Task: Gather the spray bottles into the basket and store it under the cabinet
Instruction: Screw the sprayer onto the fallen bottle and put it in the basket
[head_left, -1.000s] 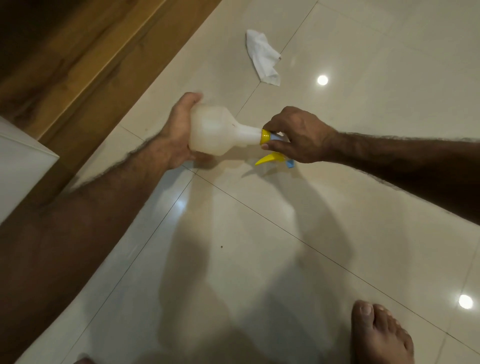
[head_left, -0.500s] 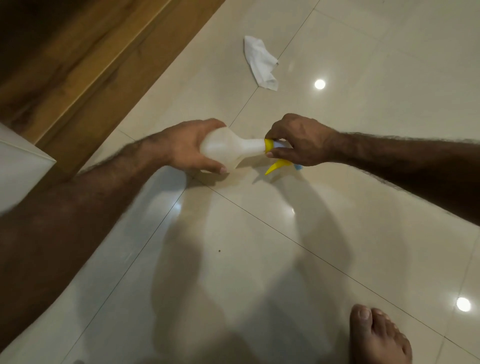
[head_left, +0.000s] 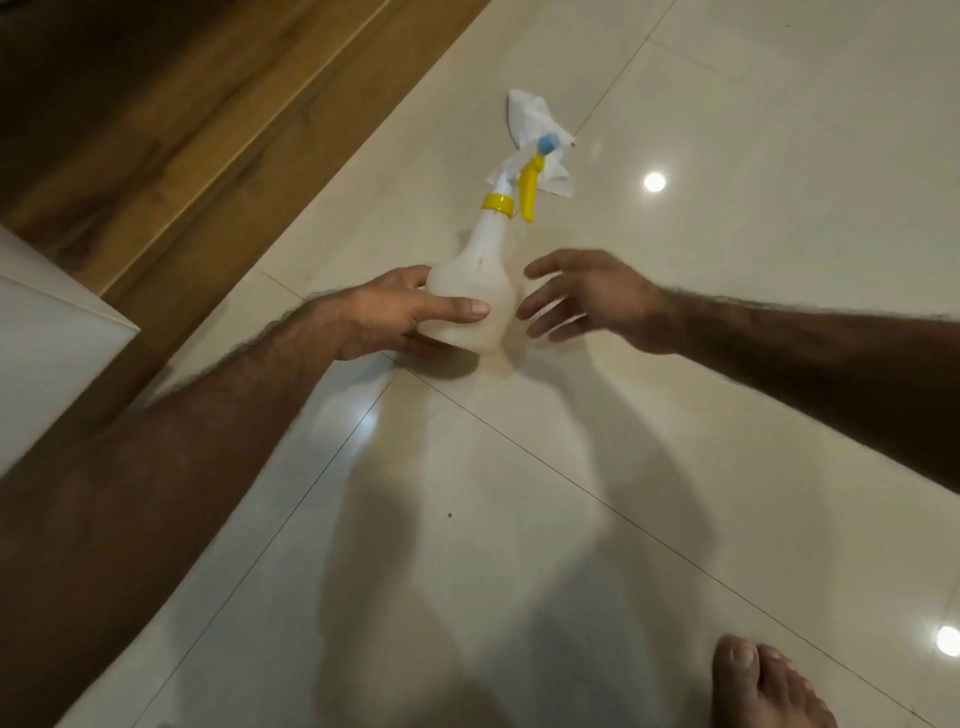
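A translucent white spray bottle (head_left: 480, 275) with a yellow collar, yellow trigger and blue nozzle is held above the tiled floor, its head pointing away from me. My left hand (head_left: 400, 317) grips its round body from the left, thumb across the front. My right hand (head_left: 587, 293) hovers just right of the bottle with its fingers spread, holding nothing. No basket is in view.
A crumpled white cloth (head_left: 535, 140) lies on the glossy cream tiles beyond the bottle. A wooden cabinet base (head_left: 218, 135) runs along the left, with a white panel (head_left: 47, 353) at the left edge. My bare foot (head_left: 763, 686) stands at the lower right.
My right hand has let go of the spray head and opened. The bottle has swung from lying sideways to pointing away from me, now held by my left hand alone.
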